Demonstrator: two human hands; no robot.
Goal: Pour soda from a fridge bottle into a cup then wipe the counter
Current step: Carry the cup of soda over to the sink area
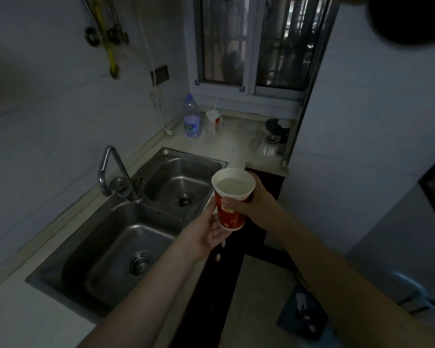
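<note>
Right now the right hand (246, 199) is wrapped around the red paper cup (230, 197), fingers closed on its upper wall just under the white rim. The left hand (209, 229) sits open just below and beside it, palm up, fingertips touching the cup's lower side, not clamped. My read: it steadies the cup or catches drips, since two pale drops (220, 252) show under the left palm, falling or already landed, can't tell.

The cup is upright, slightly tilted, held in the air over the front edge of the counter (236, 146), beside the sink. It holds pale liquid close to the rim, so the pour looks done and the careful two-hand hold makes sense: a full cup spills easily.

To the left of the hands is the double sink (126, 222), both basins bare, with the tap (113, 169) at its far side. Beyond the hands, in the back corner by the window (256, 46), stand a clear plastic bottle (192, 116) with a blue label and a second cup with a straw (214, 121); whether that bottle is the soda one, can't tell. To the right of the right arm is a pale appliance, likely the fridge (412, 234).

No cloth in view, so wiping is not started. Next should be setting the cup down on the counter.
</note>
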